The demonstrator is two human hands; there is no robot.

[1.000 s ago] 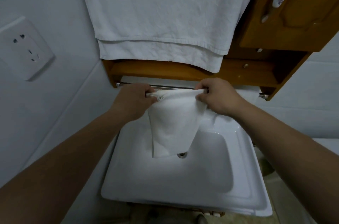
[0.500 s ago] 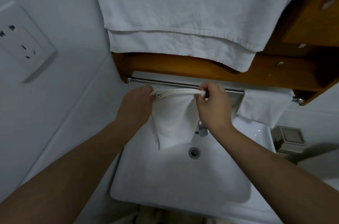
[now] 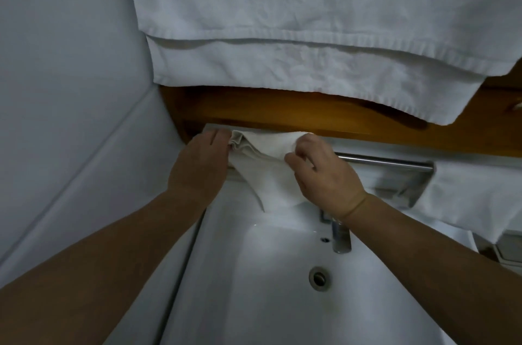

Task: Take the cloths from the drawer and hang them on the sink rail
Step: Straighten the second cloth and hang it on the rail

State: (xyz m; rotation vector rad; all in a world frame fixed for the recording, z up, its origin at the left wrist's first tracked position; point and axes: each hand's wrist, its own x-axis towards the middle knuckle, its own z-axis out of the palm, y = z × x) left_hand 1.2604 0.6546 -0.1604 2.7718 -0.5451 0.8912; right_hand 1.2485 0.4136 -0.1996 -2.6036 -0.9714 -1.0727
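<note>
Head view: a small white cloth (image 3: 271,172) is draped over the left end of the sink rail (image 3: 384,160), its top edge bunched just under the wooden shelf (image 3: 282,113) and its lower part hanging down toward the sink (image 3: 282,302). The left hand (image 3: 200,164) pinches the bunched top left corner, and the right hand (image 3: 324,175) pinches the top right part with curled fingers, so each hand's grip is closed on the cloth. Holding both upper corners looks meant to spread the fold evenly along the bar so that it hangs flat and does not slide off. The cloth seems nearly placed; it probably only needs straightening before it is let go. Further right on the same rail a second cloth (image 3: 474,198) already hangs. A tap (image 3: 340,237) stands below the right wrist, with the drain (image 3: 319,278) in the basin. Above the shelf a large white towel (image 3: 310,34) hangs down, covering much of the wall.
</note>
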